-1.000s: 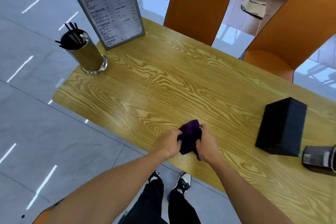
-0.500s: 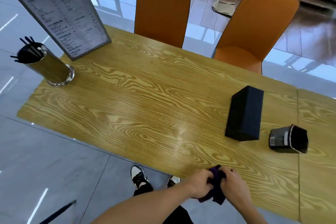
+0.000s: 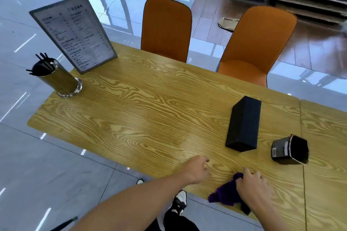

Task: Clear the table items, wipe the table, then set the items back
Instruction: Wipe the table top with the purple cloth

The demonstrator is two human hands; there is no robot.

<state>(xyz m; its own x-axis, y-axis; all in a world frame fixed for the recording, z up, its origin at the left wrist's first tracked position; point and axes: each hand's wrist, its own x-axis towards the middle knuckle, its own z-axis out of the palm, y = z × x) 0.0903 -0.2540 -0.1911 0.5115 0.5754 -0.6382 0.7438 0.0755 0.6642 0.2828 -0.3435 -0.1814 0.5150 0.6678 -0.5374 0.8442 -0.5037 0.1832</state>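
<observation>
A purple cloth (image 3: 226, 192) lies crumpled at the near edge of the wooden table (image 3: 150, 118), partly hanging over it. My right hand (image 3: 252, 185) rests on the cloth and pinches its top. My left hand (image 3: 196, 169) hovers beside it, fingers loose, holding nothing. On the table stand a framed menu (image 3: 75, 33) and a metal holder of black sticks (image 3: 56, 78) at the far left, a black box (image 3: 244, 124) at the right, and a black cup (image 3: 290, 150) lying on its side beside the box.
Two orange chairs (image 3: 166, 28) (image 3: 257, 43) stand at the far side of the table. A second table (image 3: 326, 146) adjoins on the right. Grey tiled floor lies to the left and below. Shelving stands at the back right.
My left hand has let go of the cloth and moved left. The cloth now lies on the table edge under my right hand. The view has tilted up and shifted right.
</observation>
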